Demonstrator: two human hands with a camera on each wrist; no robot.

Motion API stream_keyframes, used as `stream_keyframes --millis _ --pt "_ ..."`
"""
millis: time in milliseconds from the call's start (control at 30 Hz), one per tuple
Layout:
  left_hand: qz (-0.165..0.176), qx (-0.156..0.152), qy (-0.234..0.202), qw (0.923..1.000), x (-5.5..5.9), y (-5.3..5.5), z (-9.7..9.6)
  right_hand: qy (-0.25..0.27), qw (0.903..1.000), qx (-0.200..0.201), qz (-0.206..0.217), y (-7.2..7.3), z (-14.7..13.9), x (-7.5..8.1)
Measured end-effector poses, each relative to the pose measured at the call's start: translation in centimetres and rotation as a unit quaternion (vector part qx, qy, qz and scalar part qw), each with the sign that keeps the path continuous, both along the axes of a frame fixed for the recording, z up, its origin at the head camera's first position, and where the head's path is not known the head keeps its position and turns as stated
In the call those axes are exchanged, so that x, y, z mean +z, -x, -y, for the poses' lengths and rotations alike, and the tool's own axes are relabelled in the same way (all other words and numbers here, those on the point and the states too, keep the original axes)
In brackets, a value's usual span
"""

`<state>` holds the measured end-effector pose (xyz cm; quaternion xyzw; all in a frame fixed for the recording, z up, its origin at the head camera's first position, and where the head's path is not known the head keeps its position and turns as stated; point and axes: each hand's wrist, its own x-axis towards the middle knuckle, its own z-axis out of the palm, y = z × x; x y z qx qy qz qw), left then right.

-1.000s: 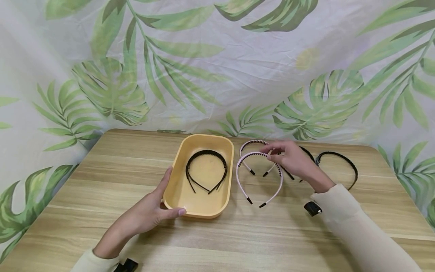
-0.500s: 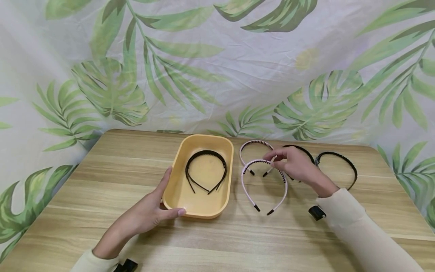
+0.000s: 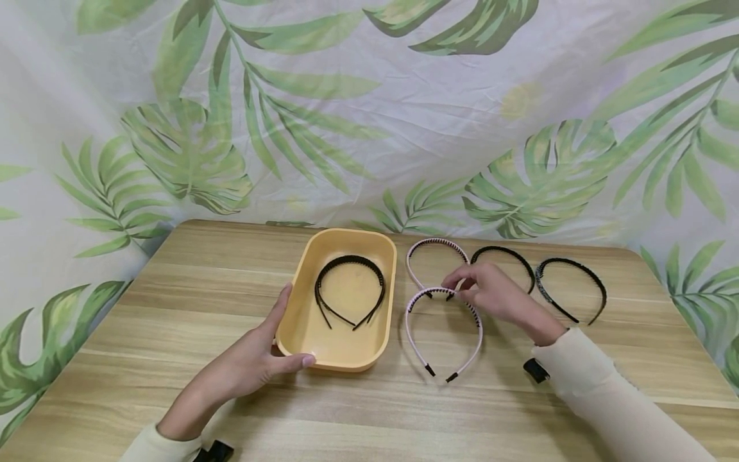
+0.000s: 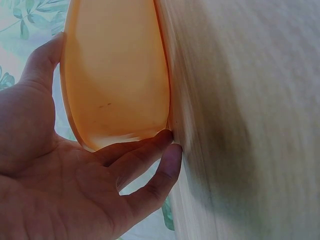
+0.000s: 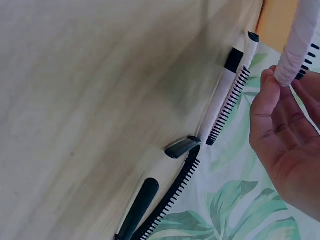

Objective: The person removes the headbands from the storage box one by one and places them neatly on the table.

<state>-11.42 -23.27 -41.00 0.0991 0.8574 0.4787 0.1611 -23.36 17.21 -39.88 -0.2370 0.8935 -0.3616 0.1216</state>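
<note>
A pale pink toothed headband (image 3: 480,340) with black tips hangs from my right hand (image 3: 499,295), whose thumb and fingers pinch its curved band. In the right wrist view the pinched pink band (image 5: 299,45) shows at the upper right. My left hand (image 3: 248,362) grips the near left corner of a yellow plastic bin (image 3: 385,340), its thumb at the front rim. The left wrist view shows fingers against the bin's outer wall (image 4: 120,75). Inside the bin lie black headbands (image 3: 381,276), overlapping, so how many is hard to tell.
Behind the held one, a second pink headband (image 3: 411,253) lies on the wooden table (image 3: 231,269). To its right are a black headband (image 3: 522,260) and a dark, glittery-looking headband (image 3: 600,285). A leaf-print cloth (image 3: 323,128) hangs along the back edge.
My right hand has drawn the pink headband slightly toward me, first rightward, then back left. More of the headbands on the table now shows. The left hand and bin have stayed put.
</note>
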Motion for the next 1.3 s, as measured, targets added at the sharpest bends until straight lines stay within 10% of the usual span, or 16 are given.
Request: stream_keyframes --millis 1300 --pt "-0.012 0.001 0.020 0.9997 0.1 -0.1 0.0 -0.033 0.9991 0.019 -0.019 -0.5 0.7 -1.5"
